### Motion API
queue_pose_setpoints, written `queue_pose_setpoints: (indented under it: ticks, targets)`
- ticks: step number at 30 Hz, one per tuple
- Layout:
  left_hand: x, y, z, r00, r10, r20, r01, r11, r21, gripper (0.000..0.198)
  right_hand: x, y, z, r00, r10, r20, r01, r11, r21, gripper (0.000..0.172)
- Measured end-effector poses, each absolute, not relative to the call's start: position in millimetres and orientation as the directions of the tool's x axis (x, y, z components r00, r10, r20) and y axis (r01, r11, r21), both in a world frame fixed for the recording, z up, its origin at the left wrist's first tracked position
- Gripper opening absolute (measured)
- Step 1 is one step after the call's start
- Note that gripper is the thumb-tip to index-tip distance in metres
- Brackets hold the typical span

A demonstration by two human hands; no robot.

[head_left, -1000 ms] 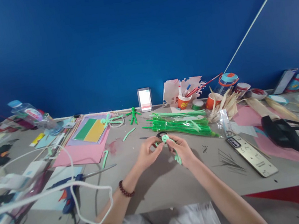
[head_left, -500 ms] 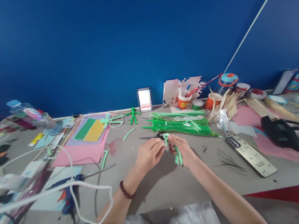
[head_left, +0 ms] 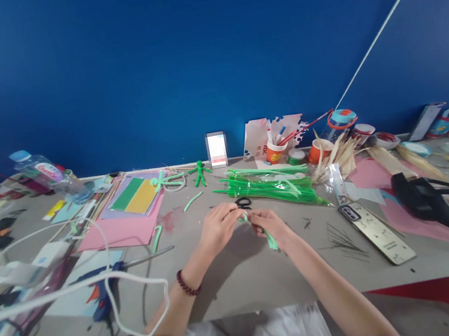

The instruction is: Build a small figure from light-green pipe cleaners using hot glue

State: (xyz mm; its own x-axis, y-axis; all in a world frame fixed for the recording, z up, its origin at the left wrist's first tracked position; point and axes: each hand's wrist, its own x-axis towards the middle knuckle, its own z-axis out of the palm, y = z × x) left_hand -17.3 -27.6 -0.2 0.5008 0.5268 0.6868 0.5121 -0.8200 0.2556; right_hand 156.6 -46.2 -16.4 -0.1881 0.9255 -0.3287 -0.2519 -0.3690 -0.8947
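Note:
Between both hands is a pale green pipe cleaner (head_left: 271, 240), bent, with doubled ends hanging below my right hand (head_left: 269, 226). My right hand pinches its middle, fingers closed. My left hand (head_left: 221, 228) pinches its other end at the fingertips, and these fingers cover part of it. Just behind the fingertips lie black-handled scissors (head_left: 243, 204) on the table, their blades mostly hidden by my left hand. Further back is a bundle of green pipe cleaners (head_left: 271, 188) in clear plastic. A small green pipe-cleaner figure (head_left: 199, 173) stands near the blue wall.
Coloured sheets (head_left: 110, 233) and a blue glue gun (head_left: 103, 294) are on the left, with a white cable (head_left: 138, 271) looping across. A phone (head_left: 379, 234) lies right of my right arm. Paper cups (head_left: 276, 152) and dried husks (head_left: 329, 165) stand at the back right.
The loop of pale green pipe cleaner that stood above my fingertips is now lower and between them. My left hand has risen slightly over the scissors' blades, and more of their handles shows.

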Motion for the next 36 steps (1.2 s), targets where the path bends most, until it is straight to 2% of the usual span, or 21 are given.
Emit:
queue_pose_setpoints:
  ticks: [4,10,15,26,36]
  targets:
    - [-19.5,-26.0,0.6,0.468,0.575,0.671,0.474,-0.804,0.359,0.027,156.7,-47.2,-18.6,-0.304,0.887,-0.348,-0.266,-0.430,-0.863,0.035]
    - [-21.5,-21.1,3.3,0.463,0.667,0.584,0.281,-0.735,0.617,0.024,159.0,-50.6,-16.1,-0.436,0.839,-0.324,-0.284,-0.470,-0.836,0.035]
    - [-21.2,-18.5,5.9,0.482,0.707,0.518,0.200,-0.664,0.720,0.018,159.8,-52.6,-14.2,-0.479,0.814,-0.329,-0.242,-0.483,-0.842,0.035]
    - [-27.2,-14.7,5.6,0.581,0.732,0.357,0.109,-0.505,0.856,0.019,159.0,-53.4,-16.4,-0.474,0.840,-0.265,-0.255,-0.419,-0.872,0.036]
    - [-16.2,-20.9,-0.4,0.466,0.800,0.379,0.170,-0.501,0.849,0.017,157.2,-50.8,-14.9,-0.446,0.876,-0.184,-0.475,-0.406,-0.781,0.034]
